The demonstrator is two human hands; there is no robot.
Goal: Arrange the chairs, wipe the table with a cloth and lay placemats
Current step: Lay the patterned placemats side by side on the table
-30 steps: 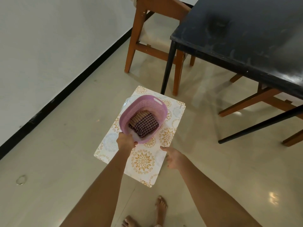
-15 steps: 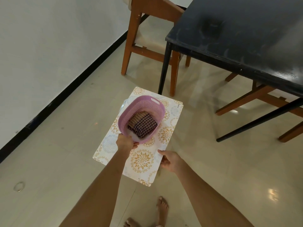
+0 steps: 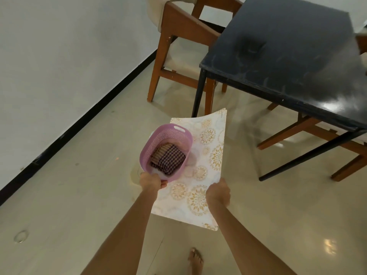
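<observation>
From my head camera, I look down at the table (image 3: 288, 62), black and scuffed, up to my right. My left hand (image 3: 150, 181) grips the near rim of a pink basket (image 3: 148, 151), fingers curled round its edge. Inside the basket lies a folded checked cloth (image 3: 168, 159), with a striped piece beside it. My right hand (image 3: 218, 193) pinches the right edge of the placemats (image 3: 208, 155), white with gold flower rounds; they are held off the floor, in front of the table's near corner, and their far edge curls upward toward the table leg (image 3: 197, 96). The basket sits over the left part of the placemats; I cannot tell whether it rests on them. A wooden chair (image 3: 178, 30) stands left of the table, against its far side near the wall. Another chair's legs (image 3: 309, 132) show beneath the table's right side. My bare foot (image 3: 195, 261) is on the shiny floor, well short of the table.
</observation>
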